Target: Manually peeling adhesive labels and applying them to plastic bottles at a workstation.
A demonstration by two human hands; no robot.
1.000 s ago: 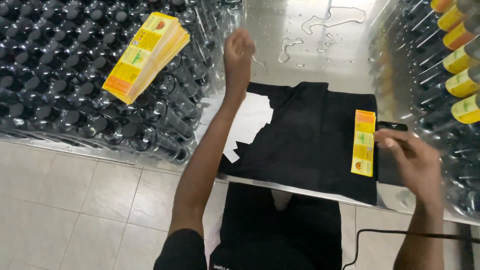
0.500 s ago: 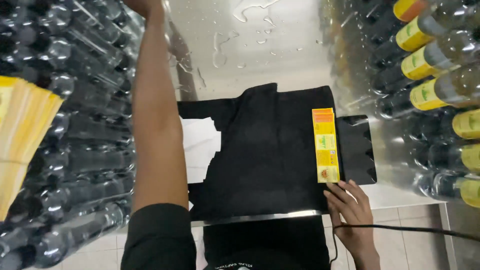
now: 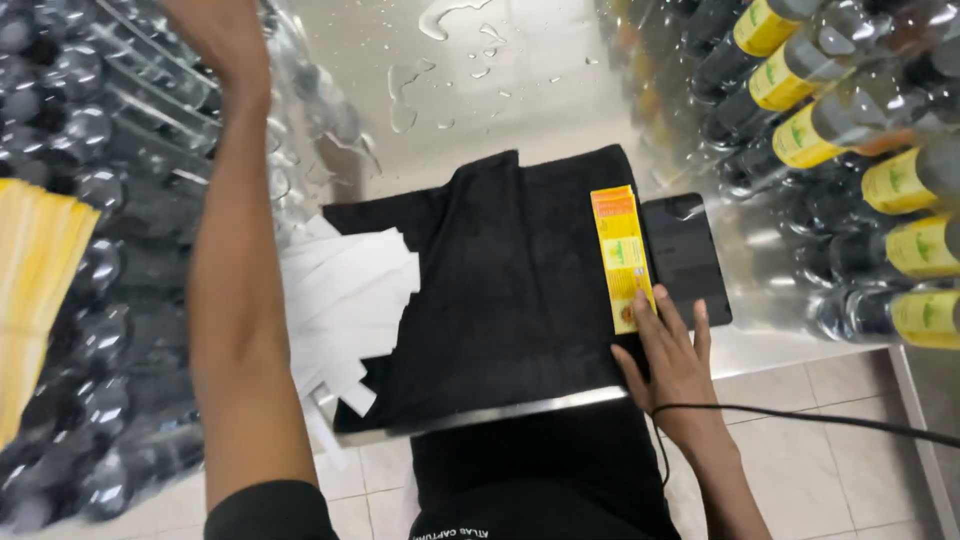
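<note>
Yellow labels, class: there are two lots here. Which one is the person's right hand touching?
The single yellow label strip lying on the black cloth, under the right hand; the thick stack at far left lies on bottles, untouched.

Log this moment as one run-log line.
left hand: raised over unlabelled bottles | right hand: fingers on yellow label strip | strip: on black cloth

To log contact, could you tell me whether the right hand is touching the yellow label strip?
Touching: the head view shows the right hand fingertips overlapping the near end of the yellow label strip.

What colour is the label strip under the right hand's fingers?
Yellow with an orange top end, on the label strip, in the head view.
</note>
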